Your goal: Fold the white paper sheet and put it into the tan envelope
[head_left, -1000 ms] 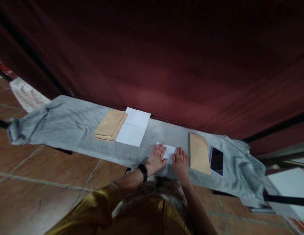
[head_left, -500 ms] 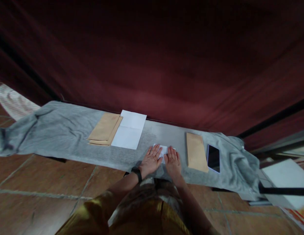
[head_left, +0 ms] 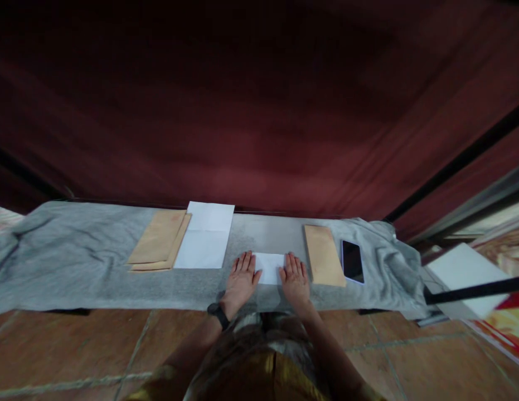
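A small folded white sheet of paper lies flat on the grey cloth in front of me. My left hand rests on its left edge, palm down with the fingers stretched out. On the right edge lies my right hand, also flat, its fingers pointing away from me. Most of the paper shows between the two hands. A brown envelope is just right of my right hand. Left of my left hand is a larger white sheet with a crease across it, beside overlapping brown envelopes.
A phone lies right of the single envelope. Grey cloth covers the narrow bench, wrinkled at both ends. Dark red fabric hangs behind it. A black bar and a white board are at the right.
My hands have moved apart, the left one towards the left edge, so more of the small folded paper shows between them. The view has turned slightly.
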{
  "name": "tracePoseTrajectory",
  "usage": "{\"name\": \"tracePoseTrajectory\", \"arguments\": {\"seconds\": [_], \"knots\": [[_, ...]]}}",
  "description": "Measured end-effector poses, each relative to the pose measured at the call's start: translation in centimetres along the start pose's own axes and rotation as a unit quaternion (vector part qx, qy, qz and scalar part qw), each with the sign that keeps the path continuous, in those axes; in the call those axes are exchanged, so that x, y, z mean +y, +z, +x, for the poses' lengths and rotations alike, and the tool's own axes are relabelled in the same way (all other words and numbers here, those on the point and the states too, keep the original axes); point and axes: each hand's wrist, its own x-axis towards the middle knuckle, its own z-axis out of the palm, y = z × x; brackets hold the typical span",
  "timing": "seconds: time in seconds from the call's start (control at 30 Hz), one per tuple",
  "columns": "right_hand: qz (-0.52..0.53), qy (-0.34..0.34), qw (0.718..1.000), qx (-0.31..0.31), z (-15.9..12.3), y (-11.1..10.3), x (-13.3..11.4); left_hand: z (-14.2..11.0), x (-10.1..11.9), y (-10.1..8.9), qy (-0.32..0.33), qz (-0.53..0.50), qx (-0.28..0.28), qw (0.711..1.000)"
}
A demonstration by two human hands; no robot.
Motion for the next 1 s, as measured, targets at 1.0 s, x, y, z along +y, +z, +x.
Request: {"name": "tracePoseTrajectory", "arguments": {"seconds": [1.0], "knots": [[0.589,0.251,0.764,-0.082,1.5,-2.3,-1.1,-1.0,3.6,-2.2,-0.281,-0.793,0.050,0.537]]}}
